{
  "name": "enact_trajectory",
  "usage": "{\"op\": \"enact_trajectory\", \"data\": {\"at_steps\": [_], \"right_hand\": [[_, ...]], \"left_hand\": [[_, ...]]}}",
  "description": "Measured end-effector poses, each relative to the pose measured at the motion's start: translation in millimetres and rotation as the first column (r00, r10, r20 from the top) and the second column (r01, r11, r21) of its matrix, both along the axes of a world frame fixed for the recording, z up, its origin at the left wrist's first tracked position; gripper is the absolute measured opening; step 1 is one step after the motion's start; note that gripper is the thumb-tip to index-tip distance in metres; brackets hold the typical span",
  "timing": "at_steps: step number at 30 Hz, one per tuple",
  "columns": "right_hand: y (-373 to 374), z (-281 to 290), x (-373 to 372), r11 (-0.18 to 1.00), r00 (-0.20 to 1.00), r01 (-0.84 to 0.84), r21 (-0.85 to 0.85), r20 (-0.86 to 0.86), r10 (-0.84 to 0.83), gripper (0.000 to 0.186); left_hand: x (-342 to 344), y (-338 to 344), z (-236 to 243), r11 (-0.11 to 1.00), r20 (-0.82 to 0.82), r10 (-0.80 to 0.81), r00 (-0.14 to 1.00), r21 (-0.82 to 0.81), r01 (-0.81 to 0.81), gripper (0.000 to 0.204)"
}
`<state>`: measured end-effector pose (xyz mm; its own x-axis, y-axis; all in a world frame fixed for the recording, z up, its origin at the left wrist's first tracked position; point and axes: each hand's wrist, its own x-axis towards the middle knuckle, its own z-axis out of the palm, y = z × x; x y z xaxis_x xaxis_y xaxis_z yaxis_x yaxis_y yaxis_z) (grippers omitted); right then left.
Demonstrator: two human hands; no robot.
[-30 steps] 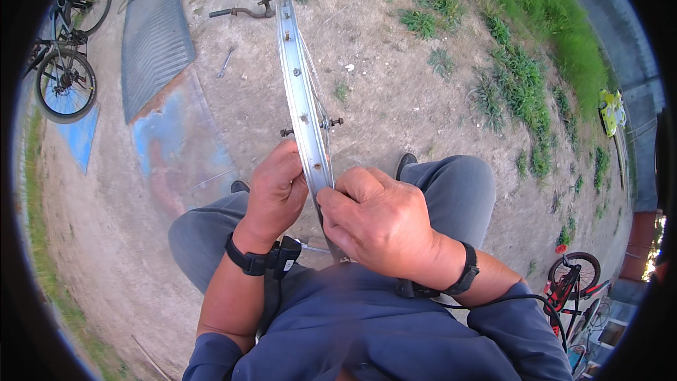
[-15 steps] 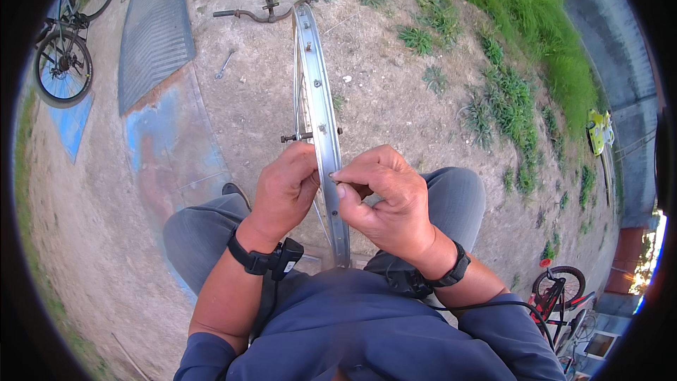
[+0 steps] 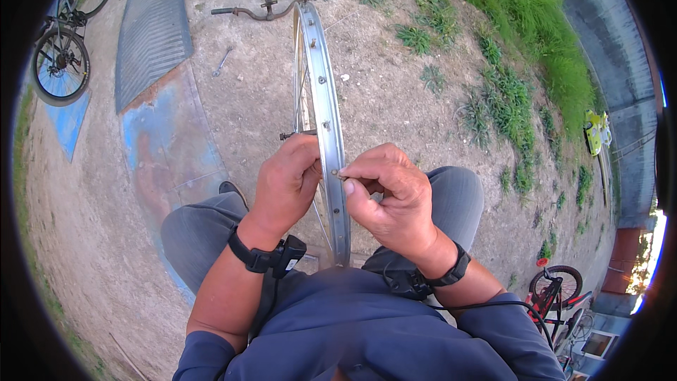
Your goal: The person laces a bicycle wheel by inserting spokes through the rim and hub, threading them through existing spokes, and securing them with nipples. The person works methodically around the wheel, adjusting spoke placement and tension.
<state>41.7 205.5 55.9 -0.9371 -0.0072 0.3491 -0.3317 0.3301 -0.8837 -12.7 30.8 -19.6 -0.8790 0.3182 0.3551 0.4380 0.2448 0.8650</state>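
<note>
I have the bicycle rim (image 3: pixel 330 109) edge-on between the two hands, its long axis running from the waist of the blue shirt (image 3: pixel 317 310) away toward the rusty handlebar (image 3: pixel 243 13), with the far end leaning a little to the left. The relation that matters for me is a small one: a metal fitting (image 3: pixel 335 172) in the rim's channel lies just to the left of the right hand (image 3: pixel 391 201), practically at its fingertips, so this hand is the nearer one. Its thumb and forefinger make a narrow pinch at the rim's right edge; whether a tiny piece is caught between them, I cannot tell. The left hand (image 3: pixel 283 180) is at the opposite edge, with fingers curled close on the spoke side; their tips are hidden from me, so I cannot say what they hold. The rim is bare: its outer face is a smooth, shallow channel of silvery metal, curved like a hoop, with dull, brownish fittings set one after another along the middle. Thin spokes (image 3: pixel 302 85) show on its left, and the dark axle (image 3: pixel 289 135) comes out just beyond the left hand. Below is dry, gritty ground (image 3: pixel 247 99); past the right edge of the ridged grey sheet (image 3: pixel 155 35), a slim metal wrench (image 3: pixel 223 61) lies on it.
</note>
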Motion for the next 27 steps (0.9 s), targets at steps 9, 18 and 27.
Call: {"op": "enact_trajectory", "data": {"at_steps": [9, 18, 27], "right_hand": [[2.2, 1.7, 1.4, 1.0, 0.999, 0.009, -0.02, 0.031, -0.009, 0.018], [4.2, -3.1, 3.5, 0.971, 0.979, 0.041, -0.236, 0.204, 0.008, 0.012], [6.1, -6.3, 4.8, 0.953, 0.966, 0.068, -0.294, 0.257, 0.01, 0.013]], "left_hand": [[2.8, 6.3, -0.8, 0.994, -0.103, 0.072, 0.992, -0.076, -0.08, 0.031], [2.7, 7.8, -0.9, 0.984, -0.193, 0.052, 0.98, -0.158, -0.084, 0.031], [2.2, 7.2, -0.9, 0.987, -0.222, 0.041, 0.974, -0.146, -0.074, 0.031]]}}
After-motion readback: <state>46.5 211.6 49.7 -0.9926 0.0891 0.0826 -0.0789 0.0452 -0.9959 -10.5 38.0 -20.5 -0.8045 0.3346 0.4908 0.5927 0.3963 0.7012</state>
